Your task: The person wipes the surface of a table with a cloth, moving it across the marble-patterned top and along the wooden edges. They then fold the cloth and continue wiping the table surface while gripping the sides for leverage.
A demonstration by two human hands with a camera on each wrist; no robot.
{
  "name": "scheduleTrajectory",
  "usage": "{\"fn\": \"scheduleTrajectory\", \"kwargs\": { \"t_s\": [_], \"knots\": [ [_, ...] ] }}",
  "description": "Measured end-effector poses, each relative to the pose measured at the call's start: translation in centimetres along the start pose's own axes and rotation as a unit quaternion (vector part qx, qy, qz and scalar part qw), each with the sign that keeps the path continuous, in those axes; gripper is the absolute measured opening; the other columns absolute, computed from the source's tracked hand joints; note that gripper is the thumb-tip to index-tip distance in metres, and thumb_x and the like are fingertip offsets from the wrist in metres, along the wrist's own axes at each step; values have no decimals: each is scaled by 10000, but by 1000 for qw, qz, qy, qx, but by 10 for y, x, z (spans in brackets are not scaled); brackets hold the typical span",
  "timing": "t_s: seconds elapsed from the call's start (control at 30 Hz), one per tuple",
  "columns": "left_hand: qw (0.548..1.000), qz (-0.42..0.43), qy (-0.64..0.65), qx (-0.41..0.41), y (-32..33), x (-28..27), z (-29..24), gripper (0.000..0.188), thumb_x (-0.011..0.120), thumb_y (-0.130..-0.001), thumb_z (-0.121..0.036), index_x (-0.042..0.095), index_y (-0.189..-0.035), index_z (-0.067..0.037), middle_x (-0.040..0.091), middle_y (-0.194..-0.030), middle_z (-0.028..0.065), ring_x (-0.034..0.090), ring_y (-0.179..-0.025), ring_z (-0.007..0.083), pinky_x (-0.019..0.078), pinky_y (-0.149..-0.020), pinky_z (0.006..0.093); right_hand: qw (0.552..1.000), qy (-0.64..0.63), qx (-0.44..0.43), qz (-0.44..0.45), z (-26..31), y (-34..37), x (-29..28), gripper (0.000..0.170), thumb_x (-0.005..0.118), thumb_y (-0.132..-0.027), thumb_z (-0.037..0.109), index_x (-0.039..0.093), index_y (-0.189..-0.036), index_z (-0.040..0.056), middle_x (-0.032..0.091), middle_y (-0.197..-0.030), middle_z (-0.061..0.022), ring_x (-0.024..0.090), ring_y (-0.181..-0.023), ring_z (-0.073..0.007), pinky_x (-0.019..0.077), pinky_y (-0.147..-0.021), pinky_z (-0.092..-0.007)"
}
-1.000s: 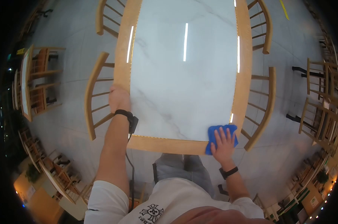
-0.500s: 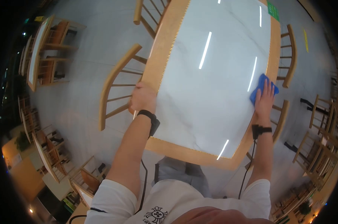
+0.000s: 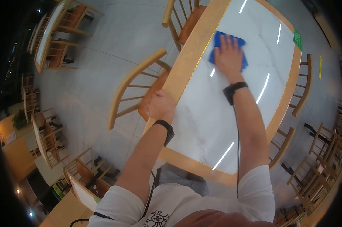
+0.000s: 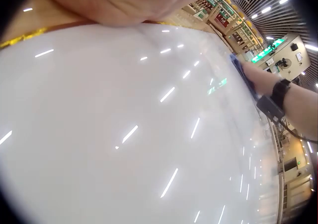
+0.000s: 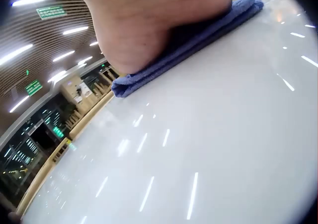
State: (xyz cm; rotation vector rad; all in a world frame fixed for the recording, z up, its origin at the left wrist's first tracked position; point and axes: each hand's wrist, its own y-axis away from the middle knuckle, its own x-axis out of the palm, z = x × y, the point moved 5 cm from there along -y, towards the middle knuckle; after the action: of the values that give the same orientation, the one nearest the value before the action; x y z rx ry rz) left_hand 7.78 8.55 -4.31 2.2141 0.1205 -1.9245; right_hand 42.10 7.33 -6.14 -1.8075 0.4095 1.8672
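Observation:
A table with a glossy white marble-patterned top (image 3: 212,113) and a wooden border fills the middle of the head view. On its far left part lies a folded blue cloth (image 3: 218,40), under my right hand (image 3: 229,59). The fingers are extended and press the cloth flat. In the right wrist view the cloth (image 5: 198,41) shows as a layered fold beneath the heel of the hand. My left hand (image 3: 160,107) grips the wooden left edge, its fingers curled over the border. Close up in the left wrist view, that hand (image 4: 121,0) rests at the rim.
Wooden chairs stand along both long sides, one chair (image 3: 120,85) close to my left hand. A green sticker (image 3: 297,39) marks the far right border. More tables and chairs line the room's sides. A black cable (image 3: 238,151) hangs from the right wrist.
My right hand slid the cloth from the near right corner up the right border, then left across the top. The left hand stays on the left edge. The head view has turned.

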Motion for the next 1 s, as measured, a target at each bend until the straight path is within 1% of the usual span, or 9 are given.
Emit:
{"fn": "scheduleTrajectory", "kwargs": {
  "t_s": [0.13, 0.2, 0.23, 0.33, 0.43, 0.53, 0.63, 0.8, 1.0],
  "knots": [
    [999, 36, -5, -39, 3, 0, -2, 536, 376, -1063, -366, 809, -930, -79, 801, -963, 184, 757, -925, 450, 580, -882, 544, 992, -76, -98, 16, 90, 14, -8, 641, 469, -1095, 429, 441, -1675, 158, 392, -1757, -60, 296, -1640, -320, 191, -1330, -586],
    [996, 53, -43, -63, -2, 13, 4, 535, 364, -1072, -380, 808, -1010, -87, 805, -1023, 180, 754, -977, 453, 579, -894, 554, 982, -99, -160, 7, 111, 29, -12, 622, 485, -1091, 422, 465, -1661, 172, 414, -1744, -52, 317, -1627, -316, 207, -1328, -583],
    [994, 62, -63, -71, -4, 20, 7, 539, 357, -1076, -387, 807, -1050, -90, 807, -1053, 178, 753, -1002, 455, 579, -901, 558, 976, -109, -188, 3, 111, 36, -13, 613, 492, -1089, 418, 477, -1653, 180, 425, -1737, -48, 328, -1621, -313, 215, -1326, -581],
    [999, 17, -35, -15, -3, 24, 10, 602, 333, -1089, -405, 812, -937, -75, 811, -1010, 176, 766, -945, 434, 559, -855, 601, 959, -138, -248, 12, 85, 44, -16, 585, 502, -1088, 422, 509, -1633, 208, 452, -1718, -34, 349, -1605, -309, 241, -1320, -564],
    [997, 75, -17, -31, 3, 13, 4, 600, 295, -1103, -423, 796, -1085, -95, 810, -1114, 167, 751, -1053, 450, 532, -960, 613, 971, -127, -203, 0, 28, 46, -16, 582, 505, -1088, 422, 500, -1638, 231, 445, -1722, -27, 344, -1606, -306, 248, -1321, -551],
    [991, 127, 13, -29, 10, 0, -2, 601, 271, -1109, -442, 751, -1222, -98, 792, -1211, 171, 723, -1148, 464, 497, -1039, 608, 993, -67, -98, 6, -53, 56, -22, 601, 511, -1087, 415, 463, -1659, 238, 432, -1731, -34, 339, -1612, -307, 258, -1313, -549],
    [991, 130, 29, -34, 9, 1, -1, 609, 258, -1112, -453, 728, -1262, -95, 775, -1253, 191, 713, -1171, 473, 491, -1053, 617, 998, -44, -29, -47, -146, 84, -22, 612, 564, -1068, 417, 476, -1647, 236, 456, -1717, -46, 390, -1585, -338, 314, -1283, -563],
    [991, 121, 49, -12, 8, 4, 0, 610, 266, -1109, -452, 732, -1240, -81, 779, -1242, 190, 711, -1162, 483, 496, -1035, 633, 993, 38, 91, -63, -263, 167, -29, 603, 513, -1103, 433, 459, -1661, 212, 452, -1716, -95, 391, -1581, -379, 318, -1284, -559],
    [994, 104, 35, -7, 8, 2, 2, 593, 296, -1101, -428, 769, -1129, -70, 794, -1158, 192, 730, -1114, 465, 530, -982, 611, 988, 22, 141, -55, -298, 231, -40, 604, 467, -1128, 406, 407, -1687, 184, 389, -1752, -99, 346, -1606, -388, 280, -1292, -596]
  ]
}}
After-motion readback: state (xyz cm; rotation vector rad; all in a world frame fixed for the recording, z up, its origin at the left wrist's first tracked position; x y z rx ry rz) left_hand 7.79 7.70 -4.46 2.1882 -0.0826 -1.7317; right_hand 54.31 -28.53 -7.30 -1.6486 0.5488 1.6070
